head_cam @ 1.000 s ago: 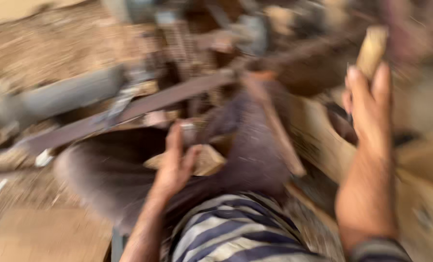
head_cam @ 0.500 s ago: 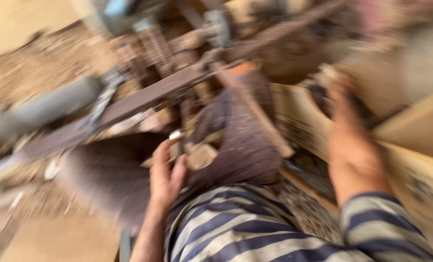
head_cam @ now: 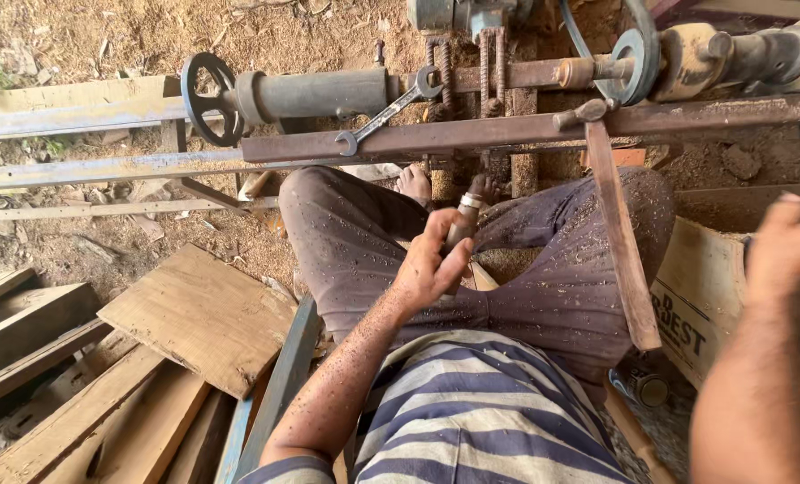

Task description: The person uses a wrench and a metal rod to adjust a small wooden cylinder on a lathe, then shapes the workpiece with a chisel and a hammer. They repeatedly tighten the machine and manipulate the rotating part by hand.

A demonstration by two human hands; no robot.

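Left hand (head_cam: pixel 431 264) closed around a dark tool handle (head_cam: pixel 462 224) with a pale metal band, fingers wrapped and thumb pressed along it, held above the lap between the knees. Handle upright, tilted a little, its top end near a bare foot (head_cam: pixel 414 182) tucked under the rusty lathe bed (head_cam: pixel 525 130). Forearm speckled with sawdust, as are the dusty brown trousers (head_cam: pixel 355 242).

Right hand (head_cam: pixel 790 246) raised at the right edge, blurred, fingers curled loosely inward; cannot tell whether anything is held. Just beside it, a cardboard box (head_cam: pixel 696 305) with printed lettering.

Across the top: a grey tailstock (head_cam: pixel 315 94) with a black handwheel (head_cam: pixel 204 99) at its left end, a spanner (head_cam: pixel 386 112) lying slantwise against the bed, and a belt wheel (head_cam: pixel 637 54) to the right. A long flat rusty bar (head_cam: pixel 622 237) leaning from the bed down across the right thigh.

On the left, a wooden board (head_cam: pixel 198 314) resting on other planks (head_cam: pixel 50 394), sawdust covering the ground (head_cam: pixel 86 36) around them. Striped shirt (head_cam: pixel 480 412) in the foreground.
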